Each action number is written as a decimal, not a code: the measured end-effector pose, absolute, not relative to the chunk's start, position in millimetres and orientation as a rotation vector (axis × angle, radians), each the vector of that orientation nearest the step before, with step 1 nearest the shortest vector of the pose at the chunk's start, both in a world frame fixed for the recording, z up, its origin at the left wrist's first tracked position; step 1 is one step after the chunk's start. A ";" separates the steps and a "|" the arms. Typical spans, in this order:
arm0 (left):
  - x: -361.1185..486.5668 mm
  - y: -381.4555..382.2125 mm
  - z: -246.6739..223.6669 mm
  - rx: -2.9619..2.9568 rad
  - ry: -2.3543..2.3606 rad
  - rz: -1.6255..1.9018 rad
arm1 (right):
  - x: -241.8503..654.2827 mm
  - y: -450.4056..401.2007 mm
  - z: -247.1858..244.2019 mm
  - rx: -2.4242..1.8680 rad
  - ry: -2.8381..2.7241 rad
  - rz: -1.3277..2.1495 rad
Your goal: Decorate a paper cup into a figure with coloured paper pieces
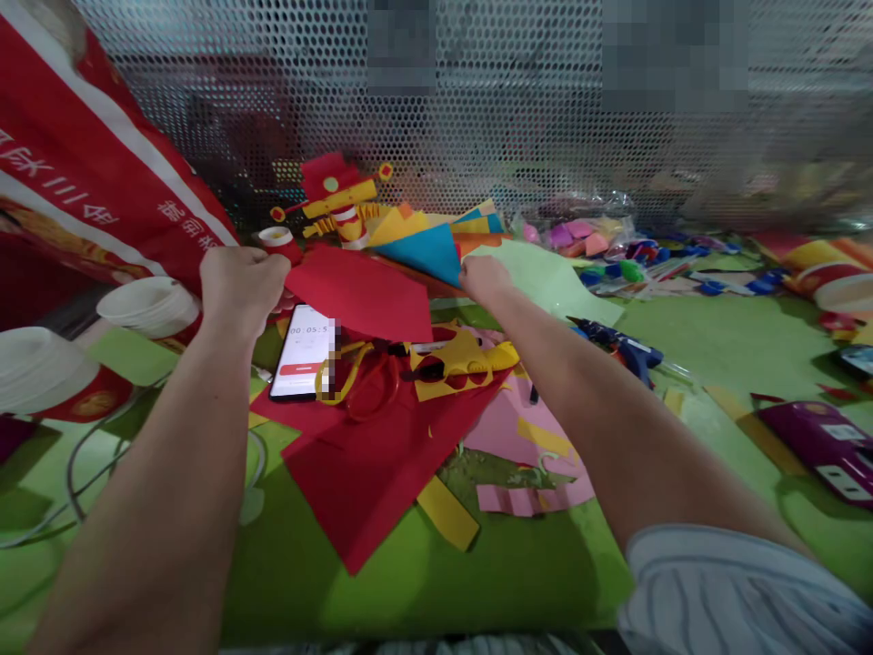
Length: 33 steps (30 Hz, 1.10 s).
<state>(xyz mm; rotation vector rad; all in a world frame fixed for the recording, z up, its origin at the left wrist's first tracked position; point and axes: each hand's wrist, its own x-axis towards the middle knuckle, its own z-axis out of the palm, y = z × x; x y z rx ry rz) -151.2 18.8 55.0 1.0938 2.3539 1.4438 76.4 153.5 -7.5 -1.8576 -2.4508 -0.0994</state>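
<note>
Both arms reach forward over paper scraps. My left hand (245, 277), fingers closed, is at the left end of a red paper sheet (368, 291); what it pinches is hard to see. My right hand (487, 275) is closed at the tip of a blue paper sheet (426, 253), beside a pale green sheet (546, 277). Below the red sheet lie a phone (300, 350) showing a timer, scissors (374, 387) with red handles, and a yellow cut-out (460, 359). A larger red sheet (368, 473) lies nearer on the green table (409, 600).
Stacked paper cups (154, 305) and a red bag (115, 155) stand at the left. A red-and-yellow paper figure (341, 191) stands at the back before a perforated metal screen (477, 100). At right are a glue gun (624, 350) and a purple device (818, 446).
</note>
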 end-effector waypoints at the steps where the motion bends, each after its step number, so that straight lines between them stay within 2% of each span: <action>1: -149.2 19.2 55.8 1.073 2.336 1.448 | 77.3 155.3 -6.3 -1.874 -2.431 -0.089; 7: -129.3 27.7 39.5 0.925 1.875 1.526 | 85.2 161.1 -2.8 -1.826 -2.439 -0.081; 15: -98.2 44.9 1.7 0.878 1.779 1.370 | 84.1 152.9 -8.7 -1.631 -2.616 -0.130; 22: -101.0 40.4 6.6 1.004 1.857 1.226 | 78.4 146.0 -8.6 -1.499 -2.776 -0.159; 26: -115.7 36.3 8.5 1.270 2.081 1.258 | 64.5 145.3 1.3 -1.473 -2.752 -0.184; 33: -107.5 24.0 5.8 1.959 2.307 0.719 | -5.0 151.0 22.3 -1.307 -2.691 -0.152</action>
